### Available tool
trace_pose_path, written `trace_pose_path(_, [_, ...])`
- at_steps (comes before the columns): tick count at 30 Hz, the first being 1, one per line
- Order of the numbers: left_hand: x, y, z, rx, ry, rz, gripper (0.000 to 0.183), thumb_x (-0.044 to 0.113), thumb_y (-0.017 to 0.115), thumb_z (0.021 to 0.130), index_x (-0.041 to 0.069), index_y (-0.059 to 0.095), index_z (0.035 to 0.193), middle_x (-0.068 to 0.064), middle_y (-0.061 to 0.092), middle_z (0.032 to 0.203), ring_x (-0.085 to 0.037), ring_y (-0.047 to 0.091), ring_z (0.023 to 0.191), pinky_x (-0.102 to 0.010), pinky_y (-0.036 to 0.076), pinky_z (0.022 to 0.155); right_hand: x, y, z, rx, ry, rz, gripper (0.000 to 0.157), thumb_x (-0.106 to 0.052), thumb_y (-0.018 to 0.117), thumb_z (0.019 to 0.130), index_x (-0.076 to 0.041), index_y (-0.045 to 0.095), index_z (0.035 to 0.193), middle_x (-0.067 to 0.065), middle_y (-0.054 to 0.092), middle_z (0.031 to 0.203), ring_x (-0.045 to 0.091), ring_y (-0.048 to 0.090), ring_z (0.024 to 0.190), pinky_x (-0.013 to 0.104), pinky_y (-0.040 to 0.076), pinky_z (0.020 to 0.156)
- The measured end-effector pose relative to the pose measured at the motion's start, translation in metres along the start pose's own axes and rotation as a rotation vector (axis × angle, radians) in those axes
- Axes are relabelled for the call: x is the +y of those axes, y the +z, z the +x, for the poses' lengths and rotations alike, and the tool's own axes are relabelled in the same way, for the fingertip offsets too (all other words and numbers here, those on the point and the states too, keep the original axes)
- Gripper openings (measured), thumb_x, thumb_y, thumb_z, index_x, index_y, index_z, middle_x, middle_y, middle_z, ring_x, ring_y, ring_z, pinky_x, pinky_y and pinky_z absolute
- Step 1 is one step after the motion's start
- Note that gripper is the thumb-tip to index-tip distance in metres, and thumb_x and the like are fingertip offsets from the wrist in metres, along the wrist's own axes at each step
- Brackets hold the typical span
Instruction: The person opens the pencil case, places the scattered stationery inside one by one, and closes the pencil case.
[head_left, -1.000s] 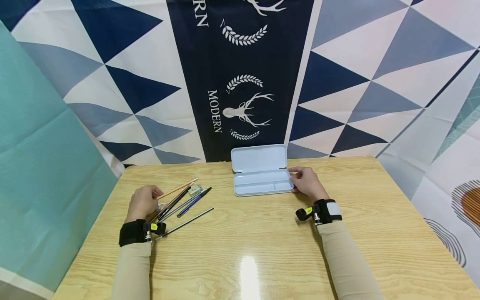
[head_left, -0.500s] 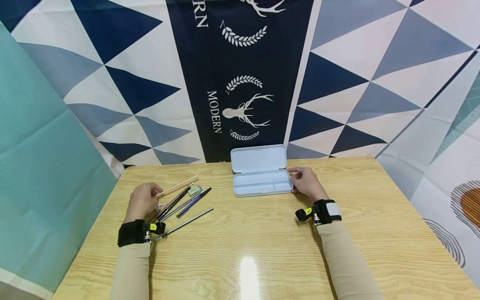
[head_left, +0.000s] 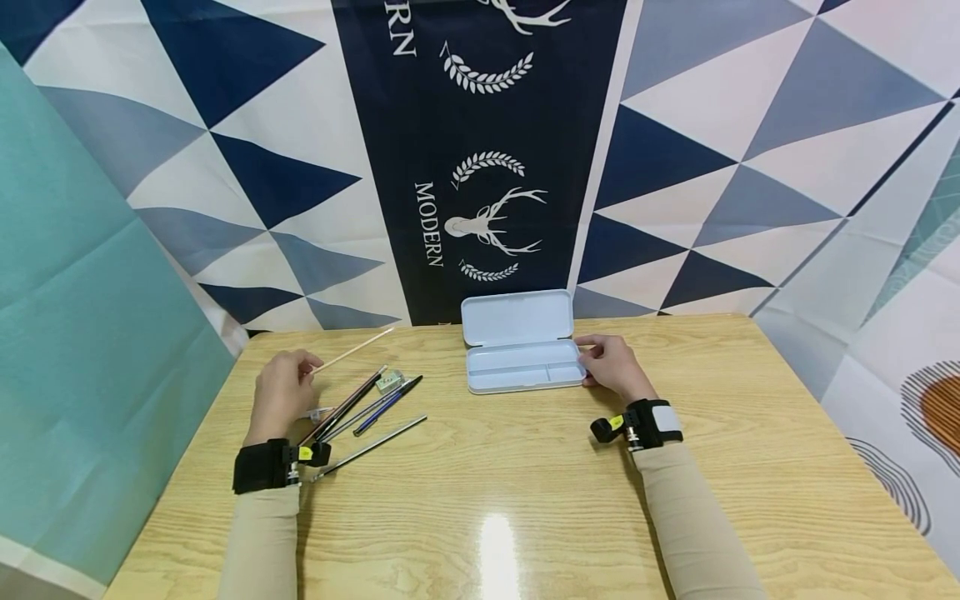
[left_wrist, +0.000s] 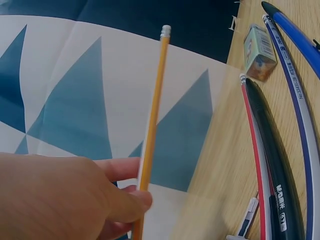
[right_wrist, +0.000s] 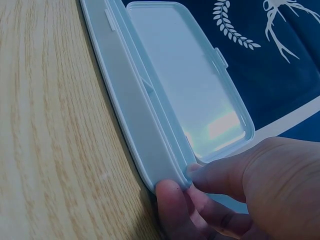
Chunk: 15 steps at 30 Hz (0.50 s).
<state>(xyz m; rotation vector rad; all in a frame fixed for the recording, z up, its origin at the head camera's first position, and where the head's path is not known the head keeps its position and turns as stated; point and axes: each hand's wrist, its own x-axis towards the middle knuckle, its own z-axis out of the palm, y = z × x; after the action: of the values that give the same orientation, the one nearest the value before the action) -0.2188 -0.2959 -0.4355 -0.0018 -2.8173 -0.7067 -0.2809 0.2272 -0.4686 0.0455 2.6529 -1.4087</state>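
My left hand (head_left: 279, 392) pinches a yellow pencil (left_wrist: 155, 110) between thumb and fingers, above the table at the left. Its end with the silver-white tip points up and away. A light blue pencil case (head_left: 525, 379) lies at the back of the table with its lid (head_left: 517, 318) raised. No items show in its compartments. At the case's right end, my right hand (head_left: 617, 367) grips the corner, thumb on the rim and fingertips against the outer wall in the right wrist view.
Beside my left hand lie a black pen (left_wrist: 272, 150), a red-and-white pencil (left_wrist: 254, 142), a blue-striped pencil (left_wrist: 295, 95), a blue pen (head_left: 387, 407), a boxed eraser (left_wrist: 260, 52) and a small whitish object (left_wrist: 247, 220). A dark slim stick (head_left: 371, 447) lies nearer. Patterned cloth (head_left: 480, 167) hangs behind.
The left hand has lifted the yellow pencil up off the others and moved slightly away from me. My right hand and the pencil case have stayed put.
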Motion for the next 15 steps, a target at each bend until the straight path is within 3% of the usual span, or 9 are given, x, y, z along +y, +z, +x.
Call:
trace_pose_path(7, [0.0071, 0.0019, 0.0015, 0.055, 0.008, -0.006, 0.022, -0.011, 0.063, 0.103, -0.007, 0.078, 0.119, -0.029, 0.07, 0.106, -0.045, 0.067, 0.1, -0.06, 0.052, 0.091, 0.0025, -0.0043, -0.0022, -0.002, 0.001, 0.001, 0.045, -0.001, 0.057, 0.111, 0.007, 0.06, 0.156, 0.022, 0.064, 0.111, 0.01, 0.068, 0.066, 0.023, 0.064, 0.063])
trace_pose_path(15, [0.0102, 0.0051, -0.0004, 0.038, 0.019, -0.013, 0.022, -0.011, 0.063, 0.103, -0.006, 0.078, 0.119, -0.028, 0.07, 0.106, -0.044, 0.067, 0.099, -0.06, 0.053, 0.092, 0.0018, -0.0024, -0.0015, -0.01, -0.012, 0.01, 0.046, -0.001, 0.057, 0.112, 0.008, 0.059, 0.156, 0.023, 0.065, 0.11, 0.009, 0.069, 0.064, 0.024, 0.063, 0.063])
